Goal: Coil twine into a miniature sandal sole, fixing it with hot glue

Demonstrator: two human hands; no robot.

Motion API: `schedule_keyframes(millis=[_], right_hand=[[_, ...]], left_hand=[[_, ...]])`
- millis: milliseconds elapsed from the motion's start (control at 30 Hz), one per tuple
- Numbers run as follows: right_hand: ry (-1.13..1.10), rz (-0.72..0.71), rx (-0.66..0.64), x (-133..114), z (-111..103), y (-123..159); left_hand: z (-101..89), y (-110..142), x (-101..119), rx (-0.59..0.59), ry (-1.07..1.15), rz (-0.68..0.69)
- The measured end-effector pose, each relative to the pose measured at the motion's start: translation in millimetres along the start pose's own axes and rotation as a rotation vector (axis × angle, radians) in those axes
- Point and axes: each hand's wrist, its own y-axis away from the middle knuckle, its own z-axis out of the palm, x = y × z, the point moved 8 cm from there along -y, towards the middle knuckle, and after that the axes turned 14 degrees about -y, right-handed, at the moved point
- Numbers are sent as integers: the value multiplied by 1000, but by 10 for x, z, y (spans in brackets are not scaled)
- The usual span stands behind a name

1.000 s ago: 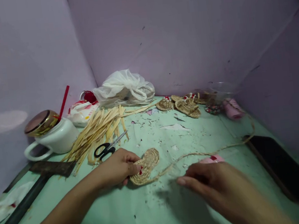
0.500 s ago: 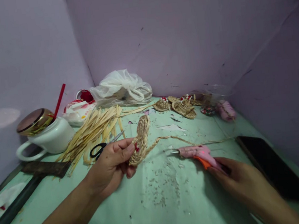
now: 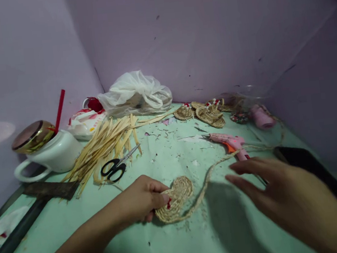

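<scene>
My left hand (image 3: 148,200) pinches a small coiled straw sole (image 3: 176,196), shaped like a slipper, low over the table. A bit of red shows beside my thumb. From the sole's lower edge a braided straw cord (image 3: 206,179) curves up to the right, passing by the glue gun. My right hand (image 3: 272,183) holds nothing; its thumb and fingers are apart above the cord's right side. Just beyond it, the pink glue gun (image 3: 226,139) with an orange trigger lies on the table, nozzle pointing left.
Scissors (image 3: 115,168) lie by flat straw strips (image 3: 109,139). A hammer (image 3: 51,190) and a white mug (image 3: 57,153) stand left. At the back are a plastic bag (image 3: 137,95), finished straw slippers (image 3: 210,115) and a pink spool (image 3: 261,116). A dark phone (image 3: 310,171) lies right.
My right hand has let go of the glue gun, now lying farther back on the table. My left hand has lowered the sole toward me and turned it flatter.
</scene>
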Motion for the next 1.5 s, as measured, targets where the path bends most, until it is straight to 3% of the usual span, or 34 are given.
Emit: schedule_keyframes(millis=[33,100,167,233,400,633,867,967,1133,1300,1500], right_hand=[[-161,-169,-27,-244,77,93],[-348,-360,-141,-585,288,258],[-403,-405,-178,-726,455,336],[-413,-407,-168,-747,553,362],[-368,-467,-106,-705,581,422],[-366,-442,-46,-663,554,436],[-210,-569,38,-842,564,554],[-232,-584,12,-842,511,578],[-306,-391,49,-511,290,371],[-167,-422,-166,-463,444,269],[-273,-453,-471,-573,670,439]], left_hand=[[-3,15,26,36,-115,24],[-74,71,106,188,-379,71],[-166,154,210,367,-638,106],[-189,213,284,436,-792,139],[-85,264,309,309,-775,193],[102,283,312,187,-789,99],[149,258,324,225,-831,116],[157,259,306,240,-840,109],[187,250,284,213,-844,107],[160,237,282,216,-832,111],[166,232,283,215,-850,113]])
